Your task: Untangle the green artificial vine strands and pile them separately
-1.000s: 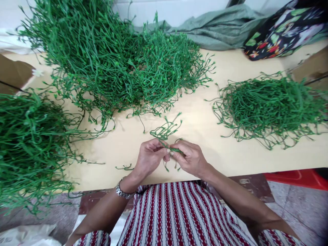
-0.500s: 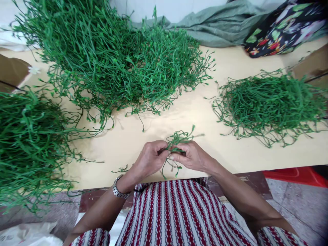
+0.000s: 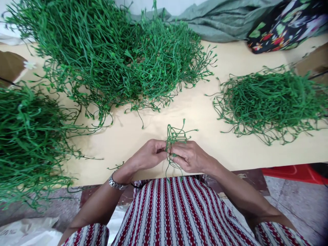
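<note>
Close to the table's front edge, my left hand [image 3: 153, 154] and my right hand [image 3: 188, 155] meet at the fingertips. Both pinch a small bunch of thin green artificial stems [image 3: 176, 134] between thumb and fingers. Curled stem ends with small bud-like tips stick up above the fingers, and a few hang below them toward the striped shirt. The exact spot where the fingertips grip is partly hidden. A loose green sprig [image 3: 116, 166] lies beside my left wrist, which wears a metal watch [image 3: 116, 182].
A large heap of green stems [image 3: 102, 58] covers the back of the pale table [image 3: 153, 131]. Further piles lie at the left [image 3: 28, 136] and right [image 3: 271, 100]. Behind are grey-green cloth [image 3: 217, 22] and a floral cloth [image 3: 284, 27]; a red object [image 3: 289, 173] sits below the right edge.
My right fingers have curled further over the bunch, and its upper stems now stand more upright and to the left. The whole view has shifted slightly.
</note>
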A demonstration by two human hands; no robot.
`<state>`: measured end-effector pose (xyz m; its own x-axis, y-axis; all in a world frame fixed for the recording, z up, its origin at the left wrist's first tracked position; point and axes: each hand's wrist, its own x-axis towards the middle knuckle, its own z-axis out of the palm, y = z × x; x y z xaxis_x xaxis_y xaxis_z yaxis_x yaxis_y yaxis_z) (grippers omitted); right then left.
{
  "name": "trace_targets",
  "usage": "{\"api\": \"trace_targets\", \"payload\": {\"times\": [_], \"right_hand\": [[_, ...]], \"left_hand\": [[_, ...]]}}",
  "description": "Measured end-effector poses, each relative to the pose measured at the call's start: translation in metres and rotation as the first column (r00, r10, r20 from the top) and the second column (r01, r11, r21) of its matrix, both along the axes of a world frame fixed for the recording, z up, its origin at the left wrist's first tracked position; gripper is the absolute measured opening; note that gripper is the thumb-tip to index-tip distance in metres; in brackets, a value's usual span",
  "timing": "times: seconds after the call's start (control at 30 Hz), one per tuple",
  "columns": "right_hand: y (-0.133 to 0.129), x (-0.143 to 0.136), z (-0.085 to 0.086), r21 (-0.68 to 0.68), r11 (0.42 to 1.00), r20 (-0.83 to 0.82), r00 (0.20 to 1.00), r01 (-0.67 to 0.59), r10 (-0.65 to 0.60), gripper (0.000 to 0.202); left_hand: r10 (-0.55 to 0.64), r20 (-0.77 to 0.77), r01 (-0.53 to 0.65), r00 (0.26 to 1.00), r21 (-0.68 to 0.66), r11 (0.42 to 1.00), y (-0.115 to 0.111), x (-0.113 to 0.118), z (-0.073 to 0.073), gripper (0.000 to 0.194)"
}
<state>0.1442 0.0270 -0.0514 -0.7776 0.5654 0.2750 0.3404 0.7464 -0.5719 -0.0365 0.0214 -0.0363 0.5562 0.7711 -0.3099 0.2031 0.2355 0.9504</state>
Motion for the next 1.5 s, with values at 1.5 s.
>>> {"api": "trace_targets", "payload": {"times": [1.5], "right_hand": [[0.002, -0.03, 0.017, 0.209, 0.902, -0.514, 0.827, 0.379, -0.228, 0.02]], "left_hand": [[0.626, 0.365, -0.459, 0.689, -0.449, 0.767, -0.006, 0.029, 0.028, 0.019]]}}
